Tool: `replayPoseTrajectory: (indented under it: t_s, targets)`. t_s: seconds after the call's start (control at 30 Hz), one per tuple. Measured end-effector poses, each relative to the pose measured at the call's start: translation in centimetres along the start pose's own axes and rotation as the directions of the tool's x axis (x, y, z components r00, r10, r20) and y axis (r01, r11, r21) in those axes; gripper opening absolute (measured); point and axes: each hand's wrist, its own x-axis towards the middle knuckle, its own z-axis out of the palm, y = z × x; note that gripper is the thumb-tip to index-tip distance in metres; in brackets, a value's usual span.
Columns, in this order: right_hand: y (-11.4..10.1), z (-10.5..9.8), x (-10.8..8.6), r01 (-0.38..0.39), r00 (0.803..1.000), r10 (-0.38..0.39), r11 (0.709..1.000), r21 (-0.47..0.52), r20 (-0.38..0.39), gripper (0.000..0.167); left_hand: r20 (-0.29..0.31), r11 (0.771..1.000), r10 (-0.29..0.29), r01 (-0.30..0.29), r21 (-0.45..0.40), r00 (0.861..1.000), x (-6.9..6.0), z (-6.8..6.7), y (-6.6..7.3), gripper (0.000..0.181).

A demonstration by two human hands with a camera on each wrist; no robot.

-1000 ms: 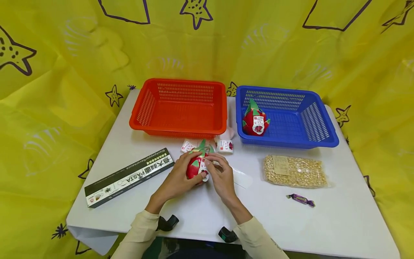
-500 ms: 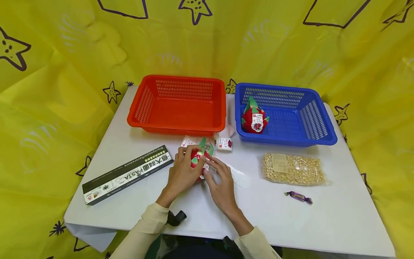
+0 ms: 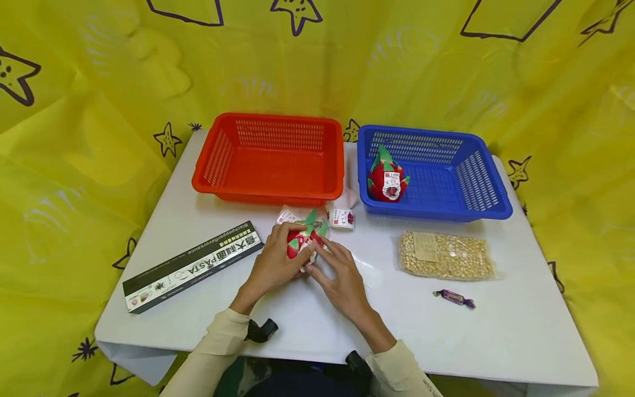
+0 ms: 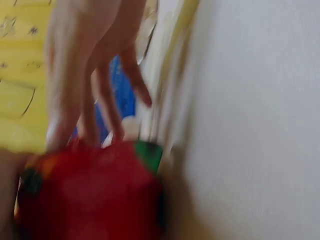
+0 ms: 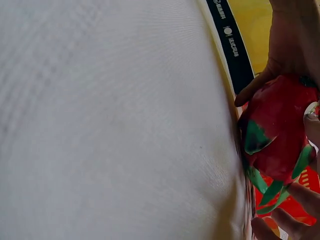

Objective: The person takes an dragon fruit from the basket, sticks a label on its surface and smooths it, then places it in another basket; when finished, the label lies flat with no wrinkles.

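A red dragon fruit (image 3: 294, 248) with green leafy tips stands on the white table between my hands. It fills the lower part of the left wrist view. My left hand (image 3: 278, 259) grips it from the left, thumb near the white label (image 3: 311, 255) on its front. From the right, my right hand (image 3: 344, 284) touches the fruit and label with fairly straight fingers. In the right wrist view the dragon fruit (image 5: 280, 120) shows its side, with fingertips around the leaves. Fingers cover much of the label, so its edges cannot be made out.
Behind are a red basket (image 3: 278, 197) and a blue basket (image 3: 446, 212) holding another dragon fruit (image 3: 383, 179). A pasta box (image 3: 193, 267) lies left. Small labelled packets (image 3: 341, 219) sit behind the fruit. A grain bag (image 3: 446, 256) and purple candy (image 3: 453, 298) lie right.
My left hand first reached over the fruit's top, then came back to its left side with the thumb at the label. My right hand's fingers have straightened against the fruit. The head view shifted slightly.
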Motion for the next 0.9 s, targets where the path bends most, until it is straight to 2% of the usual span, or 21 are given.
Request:
replayPoseTrajectory:
  t_s: [0.1, 0.17, 0.27, 0.37, 0.47, 0.57, 0.63, 0.73, 0.8, 0.9]
  targets:
    - [-0.1, -0.1, 0.1, -0.009, 1.000, 0.009, 1.000, 0.003, 0.015, 0.058, -0.105, 0.997, -0.062, 0.066, 0.031, 0.992, 0.2, 0.7, 0.7, 0.040]
    - [-0.2, -0.1, 0.1, -0.006, 1.000, 0.006, 1.000, 0.004, 0.013, 0.058, -0.145, 0.995, -0.086, 0.092, 0.038, 0.986, 0.2, 1.1, 0.9, 0.035]
    - [-0.2, -0.1, 0.4, 0.024, 1.000, -0.024, 1.000, 0.002, -0.020, 0.054, -0.174, 0.994, -0.098, 0.106, 0.037, 0.980, 0.1, 1.4, 1.2, 0.032]
    - [-0.1, -0.1, 0.5, 0.054, 0.996, -0.054, 0.999, -0.008, -0.064, 0.050, -0.169, 0.994, -0.095, 0.103, 0.035, 0.981, 0.1, 1.5, 1.3, 0.031]
    - [0.2, -0.1, 0.3, 0.056, 0.993, -0.057, 0.998, -0.013, -0.099, 0.047, -0.103, 0.996, -0.083, 0.086, 0.025, 0.991, 0.2, 1.2, 1.1, 0.036]
    - [0.5, 0.0, 0.0, 0.031, 0.995, -0.033, 0.999, -0.018, -0.098, 0.046, 0.018, 0.999, -0.035, 0.035, -0.025, 0.999, 0.3, 0.2, 0.5, 0.046]
    - [0.7, 0.0, -0.1, 0.014, 0.996, -0.017, 0.999, -0.029, -0.087, 0.047, 0.109, 0.996, 0.014, -0.005, -0.086, 0.994, 0.2, -0.7, 0.0, 0.056]
    - [0.9, 0.0, -0.1, 0.006, 0.997, -0.011, 0.998, -0.061, -0.071, 0.048, 0.205, 0.988, 0.089, -0.059, -0.146, 0.975, 0.0, -1.6, -0.8, 0.071]
    - [1.0, -0.1, -0.1, 0.011, 0.998, -0.017, 0.996, -0.090, -0.060, 0.049, 0.229, 0.987, 0.111, -0.081, -0.139, 0.967, -0.1, -1.7, -1.2, 0.075]
    - [0.7, -0.4, 0.0, 0.020, 0.999, -0.025, 0.992, -0.123, -0.040, 0.050, 0.200, 0.992, 0.105, -0.090, -0.083, 0.974, -0.2, -1.4, -1.1, 0.071]
